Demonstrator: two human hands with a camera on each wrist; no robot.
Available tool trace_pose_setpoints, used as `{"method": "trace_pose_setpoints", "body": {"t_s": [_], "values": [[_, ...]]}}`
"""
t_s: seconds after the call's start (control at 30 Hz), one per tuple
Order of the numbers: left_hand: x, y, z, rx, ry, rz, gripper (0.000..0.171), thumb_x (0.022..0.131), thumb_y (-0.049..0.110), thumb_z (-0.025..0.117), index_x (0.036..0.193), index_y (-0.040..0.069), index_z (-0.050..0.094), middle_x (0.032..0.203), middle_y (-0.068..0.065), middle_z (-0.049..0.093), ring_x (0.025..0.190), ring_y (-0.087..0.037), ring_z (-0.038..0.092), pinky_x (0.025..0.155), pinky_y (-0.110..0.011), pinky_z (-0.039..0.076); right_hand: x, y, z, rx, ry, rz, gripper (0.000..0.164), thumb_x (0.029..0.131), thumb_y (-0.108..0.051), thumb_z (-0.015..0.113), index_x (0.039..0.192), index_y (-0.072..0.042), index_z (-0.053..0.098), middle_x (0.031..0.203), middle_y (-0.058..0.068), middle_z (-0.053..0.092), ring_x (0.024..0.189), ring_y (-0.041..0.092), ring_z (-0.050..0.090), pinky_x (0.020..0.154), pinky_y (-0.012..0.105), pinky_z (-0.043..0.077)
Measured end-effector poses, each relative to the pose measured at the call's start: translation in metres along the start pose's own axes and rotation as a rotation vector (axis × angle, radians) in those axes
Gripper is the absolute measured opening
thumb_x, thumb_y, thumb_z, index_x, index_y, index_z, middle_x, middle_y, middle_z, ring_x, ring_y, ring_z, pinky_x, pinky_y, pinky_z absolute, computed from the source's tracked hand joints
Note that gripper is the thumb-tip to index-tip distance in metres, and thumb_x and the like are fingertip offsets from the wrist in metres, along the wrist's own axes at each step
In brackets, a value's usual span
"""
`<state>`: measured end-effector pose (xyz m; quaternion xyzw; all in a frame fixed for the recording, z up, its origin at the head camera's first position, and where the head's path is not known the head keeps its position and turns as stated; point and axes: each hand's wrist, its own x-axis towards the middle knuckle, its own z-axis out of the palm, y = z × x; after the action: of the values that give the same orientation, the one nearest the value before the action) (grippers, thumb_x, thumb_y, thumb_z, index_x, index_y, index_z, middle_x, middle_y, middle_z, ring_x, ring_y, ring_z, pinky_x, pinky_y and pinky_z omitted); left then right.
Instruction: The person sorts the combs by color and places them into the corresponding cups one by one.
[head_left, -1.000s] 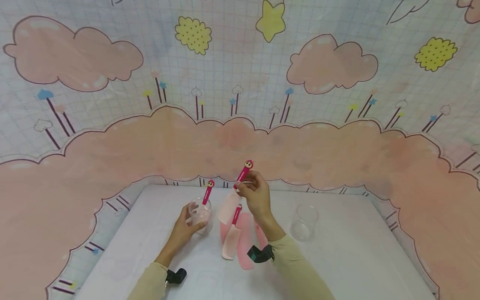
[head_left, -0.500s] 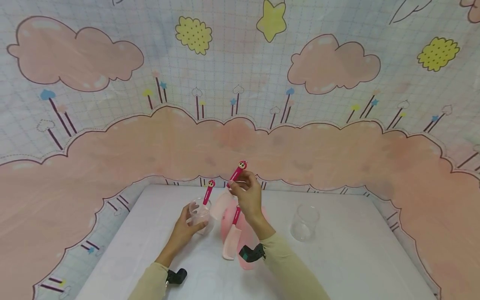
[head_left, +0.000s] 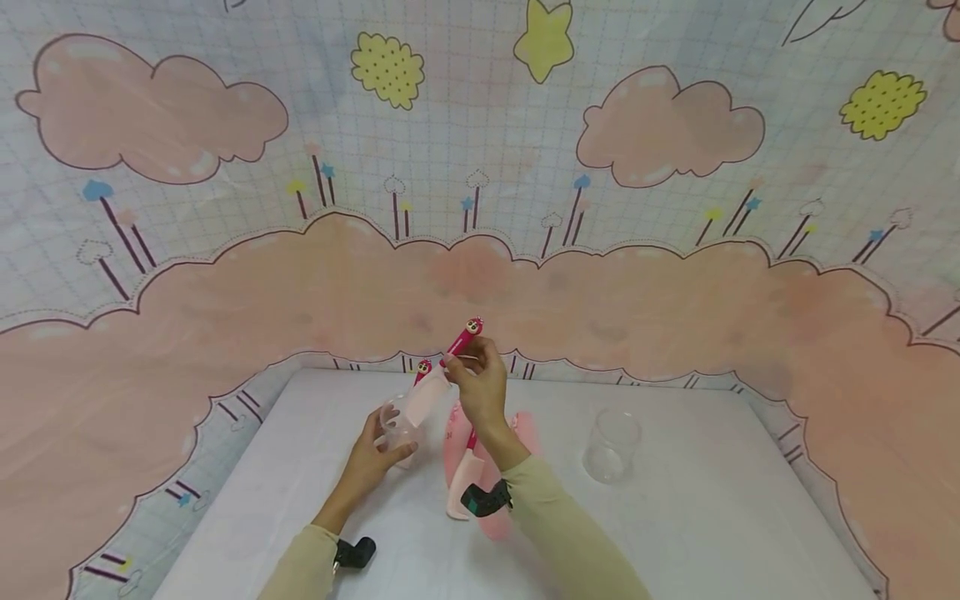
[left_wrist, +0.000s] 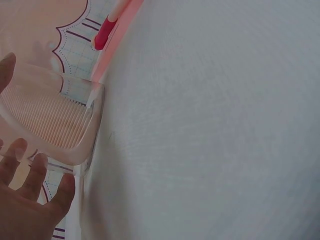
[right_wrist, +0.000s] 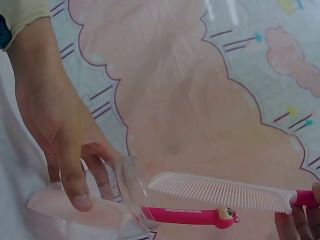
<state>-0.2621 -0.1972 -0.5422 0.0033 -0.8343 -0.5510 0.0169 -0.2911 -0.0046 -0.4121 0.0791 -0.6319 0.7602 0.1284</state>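
My left hand grips a clear glass jar at the left of the table. Inside the jar stands a pale pink comb, its red handle with a cartoon head sticking out past the rim. My right hand pinches a second comb by its red handle. In the head view this comb slants down to the left, its toothed end at the jar's mouth. A third comb of the same kind lies in the middle of the table, partly hidden by the right forearm.
Long rounded pink pieces lie beneath the third comb, partly covered by my right arm. Another clear glass jar stands upright to the right on the white table. A patterned cloth hangs behind.
My right hand has moved left with its comb, from above the pink pieces to the jar's mouth. The left hand and its jar have stayed in place.
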Motion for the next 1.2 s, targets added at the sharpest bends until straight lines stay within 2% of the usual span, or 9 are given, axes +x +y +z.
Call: {"method": "trace_pose_setpoints", "body": {"t_s": [0.13, 0.3, 0.43, 0.53, 0.63, 0.8, 0.93, 1.07, 1.2], "values": [[-0.001, -0.001, -0.001, 0.004, 0.004, 0.017, 0.089, 0.083, 0.029, 0.078, 0.152, 0.014, 0.024, 0.153, -0.012, 0.040, 0.143, -0.040, 0.034, 0.116, -0.057, 0.033, -0.004, -0.007, 0.005, 0.000, -0.001, 0.008, 0.037, 0.088, 0.000, 0.069, 0.122, 0.001, 0.054, 0.112, 0.020, 0.063, 0.088, 0.011, 0.064, 0.076, 0.031, 0.062], [-0.002, -0.001, -0.001, 0.007, -0.001, 0.012, 0.091, 0.082, 0.032, 0.079, 0.152, 0.016, 0.023, 0.154, -0.012, 0.039, 0.144, -0.040, 0.033, 0.117, -0.055, 0.033, -0.012, -0.020, 0.009, -0.003, 0.014, -0.026, 0.033, 0.088, 0.002, 0.068, 0.118, 0.005, 0.054, 0.108, 0.023, 0.063, 0.088, 0.013, 0.063, 0.076, 0.031, 0.062], [-0.003, -0.001, -0.001, 0.004, 0.000, 0.012, 0.091, 0.083, 0.032, 0.079, 0.152, 0.016, 0.023, 0.154, -0.012, 0.039, 0.144, -0.040, 0.034, 0.117, -0.055, 0.032, -0.013, -0.017, 0.013, -0.009, 0.024, -0.033, 0.031, 0.088, 0.003, 0.066, 0.117, 0.004, 0.054, 0.109, 0.024, 0.063, 0.089, 0.014, 0.063, 0.076, 0.031, 0.062], [-0.004, -0.001, -0.001, 0.007, -0.001, -0.004, 0.091, 0.083, 0.032, 0.079, 0.153, 0.016, 0.022, 0.155, -0.012, 0.038, 0.144, -0.040, 0.033, 0.117, -0.055, 0.032, -0.014, -0.013, 0.016, -0.029, 0.020, -0.040, 0.031, 0.088, 0.004, 0.067, 0.116, 0.004, 0.055, 0.109, 0.024, 0.063, 0.089, 0.015, 0.063, 0.076, 0.031, 0.062], [-0.005, -0.001, -0.001, 0.009, -0.006, -0.027, 0.093, 0.083, 0.034, 0.078, 0.154, 0.017, 0.020, 0.157, -0.014, 0.034, 0.145, -0.040, 0.032, 0.117, -0.054, 0.032, -0.015, -0.009, 0.019, -0.064, 0.009, -0.070, 0.030, 0.087, 0.005, 0.067, 0.114, 0.006, 0.056, 0.107, 0.025, 0.063, 0.090, 0.022, 0.065, 0.075, 0.030, 0.062], [-0.004, -0.002, -0.001, 0.012, -0.007, -0.019, 0.093, 0.083, 0.034, 0.078, 0.154, 0.014, 0.020, 0.157, -0.020, 0.031, 0.143, -0.044, 0.033, 0.116, -0.055, 0.033, -0.017, -0.003, 0.025, -0.078, -0.003, -0.116, 0.027, 0.085, 0.007, 0.068, 0.110, 0.009, 0.057, 0.104, 0.027, 0.063, 0.091, 0.033, 0.068, 0.072, 0.029, 0.062], [-0.003, -0.004, -0.001, 0.009, -0.006, -0.005, 0.093, 0.083, 0.033, 0.079, 0.153, 0.015, 0.021, 0.157, -0.019, 0.032, 0.143, -0.044, 0.034, 0.115, -0.057, 0.034, -0.013, 0.013, 0.030, -0.076, -0.009, -0.103, 0.028, 0.084, 0.007, 0.069, 0.109, 0.008, 0.057, 0.103, 0.027, 0.064, 0.089, 0.033, 0.068, 0.071, 0.027, 0.062], [-0.003, -0.004, -0.001, 0.004, -0.010, -0.011, 0.093, 0.083, 0.034, 0.078, 0.153, 0.017, 0.020, 0.159, -0.017, 0.030, 0.144, -0.042, 0.032, 0.115, -0.056, 0.033, -0.007, 0.036, 0.035, -0.116, 0.002, -0.104, 0.028, 0.083, 0.004, 0.071, 0.109, 0.003, 0.060, 0.103, 0.024, 0.066, 0.090, 0.033, 0.070, 0.074, 0.028, 0.062], [-0.004, -0.003, -0.001, 0.006, -0.011, -0.022, 0.094, 0.083, 0.036, 0.078, 0.154, 0.016, 0.020, 0.160, -0.017, 0.028, 0.145, -0.043, 0.031, 0.115, -0.057, 0.033, -0.009, 0.044, 0.037, -0.144, 0.005, -0.083, 0.028, 0.083, 0.001, 0.073, 0.109, -0.001, 0.061, 0.103, 0.019, 0.066, 0.090, 0.029, 0.071, 0.073, 0.025, 0.061]]}}
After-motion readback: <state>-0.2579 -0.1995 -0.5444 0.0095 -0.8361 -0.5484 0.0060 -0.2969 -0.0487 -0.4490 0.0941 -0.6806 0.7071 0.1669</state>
